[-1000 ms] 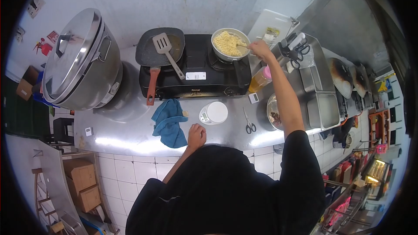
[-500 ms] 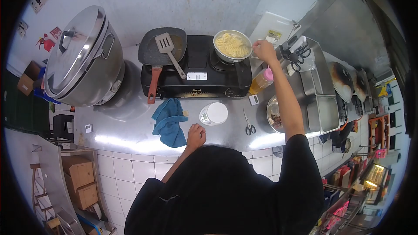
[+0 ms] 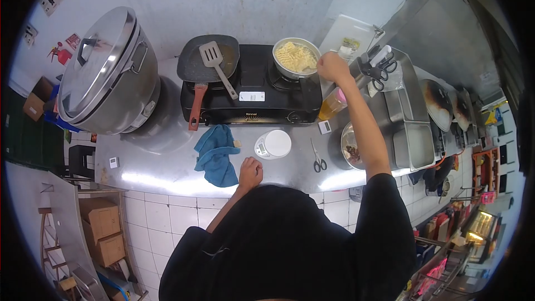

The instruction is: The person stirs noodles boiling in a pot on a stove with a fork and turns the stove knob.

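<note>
My right hand (image 3: 333, 68) is at the right rim of a pot (image 3: 280, 69) of pale yellow wavy noodles (image 3: 295, 57). Its fingers are closed, and whatever they grip is hidden. The pot stands on the right burner of a black gas stove (image 3: 253, 112), its dark handle pointing toward me. Loosely curled, my left hand (image 3: 251, 173) rests at the counter's front edge with nothing visible in it. It lies between a blue cloth (image 3: 216, 156) and a white kitchen scale (image 3: 274, 144).
A square grill pan (image 3: 192, 64) with a slotted spatula (image 3: 212, 56) sits on the left burner. A large cooker (image 3: 111, 78) stands left. Toward the right are scissors (image 3: 319, 163), a timer (image 3: 325, 127), an oil bottle (image 3: 332, 105), a metal bowl (image 3: 346, 150) and steel trays (image 3: 418, 147).
My right hand has shifted slightly left and down against the pot's rim. The noodles lie differently, with a wavy block now showing more plainly. My left hand has stayed in place.
</note>
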A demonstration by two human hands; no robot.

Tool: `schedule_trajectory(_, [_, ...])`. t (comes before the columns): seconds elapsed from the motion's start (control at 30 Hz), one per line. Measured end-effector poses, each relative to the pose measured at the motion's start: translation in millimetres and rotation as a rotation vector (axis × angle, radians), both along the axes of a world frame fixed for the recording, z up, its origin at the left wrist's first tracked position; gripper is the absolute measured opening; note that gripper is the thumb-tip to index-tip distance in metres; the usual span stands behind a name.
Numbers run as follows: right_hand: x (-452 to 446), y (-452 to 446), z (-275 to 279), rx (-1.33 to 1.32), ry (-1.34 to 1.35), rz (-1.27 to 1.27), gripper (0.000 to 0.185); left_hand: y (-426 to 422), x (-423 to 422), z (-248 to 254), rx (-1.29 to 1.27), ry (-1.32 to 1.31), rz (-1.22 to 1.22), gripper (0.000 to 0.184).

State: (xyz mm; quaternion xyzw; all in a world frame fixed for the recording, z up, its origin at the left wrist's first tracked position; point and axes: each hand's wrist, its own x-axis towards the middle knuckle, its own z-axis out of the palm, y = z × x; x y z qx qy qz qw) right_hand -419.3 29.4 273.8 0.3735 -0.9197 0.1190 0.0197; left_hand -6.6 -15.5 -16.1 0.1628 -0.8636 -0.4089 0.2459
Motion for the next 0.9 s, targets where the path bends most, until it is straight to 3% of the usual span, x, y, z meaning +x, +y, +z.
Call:
schedule_trajectory(0.1, [-8,-3,-11,0.144,-0.029,-0.026,0.024,1,1,-2,-0.021,0.007,0.006,0.005])
schedule_trajectory(0.27, [-2,-16,4,-0.143,-0.031,0.085,0.027,0,1,2,-0.014,0.017,0.006,0.005])
schedule_trajectory(0.47, [-4,-46,-26,-0.148,-0.061,0.306,0.024,0,0,1,-0.020,0.009,0.001,0.005])
schedule_trajectory(0.9, [-15,-21,-8,0.083,0.069,0.064,0.024,0,1,7,0.003,0.024,-0.004,0.004])
